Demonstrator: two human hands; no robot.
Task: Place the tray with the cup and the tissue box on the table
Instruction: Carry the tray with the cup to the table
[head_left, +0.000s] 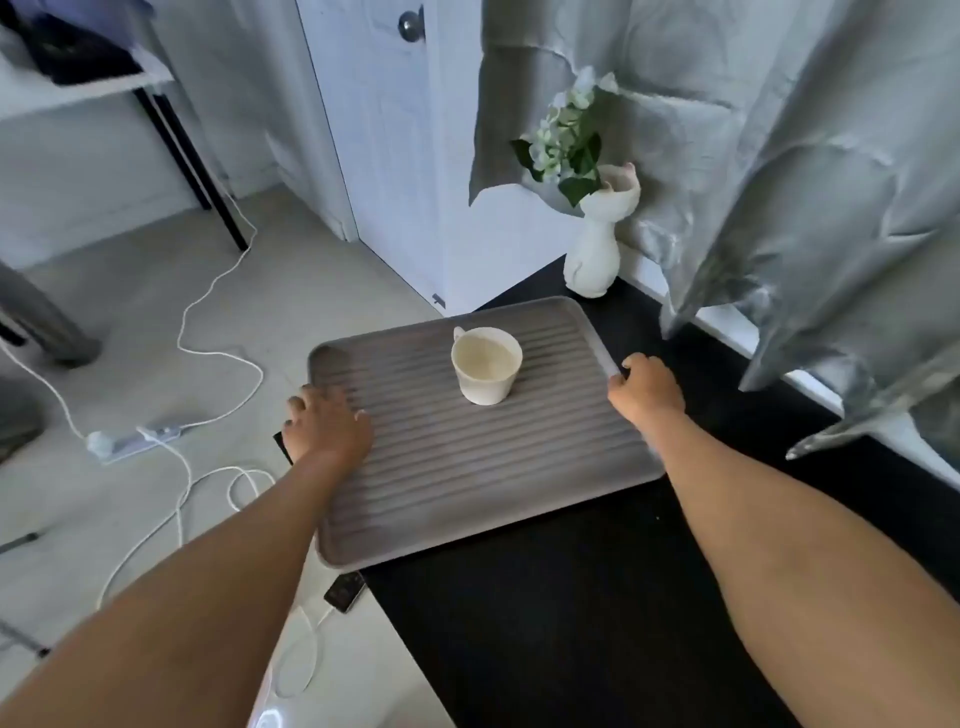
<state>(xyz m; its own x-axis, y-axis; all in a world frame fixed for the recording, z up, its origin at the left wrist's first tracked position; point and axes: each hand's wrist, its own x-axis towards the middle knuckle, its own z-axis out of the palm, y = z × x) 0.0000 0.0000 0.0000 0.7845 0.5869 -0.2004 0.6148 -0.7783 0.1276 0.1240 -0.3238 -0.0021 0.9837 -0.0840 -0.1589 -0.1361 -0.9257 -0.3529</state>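
Note:
A grey ribbed tray (467, 467) is over the left part of a black table (597, 623), its left side overhanging the floor. A cream cup (485, 364) stands upright on the tray's far half. My left hand (330, 426) grips the tray's left edge, thumb on top. My right hand (647, 389) grips the right edge. I cannot tell whether the tray rests on the table or hangs just above it. No tissue box is in view.
A white vase with green and white flowers (595, 254) stands at the table's far corner, beyond the tray. Grey curtains (805, 208) hang on the right. A phone (344, 592) lies at the table's left edge. White cables and a power strip (135, 439) lie on the floor.

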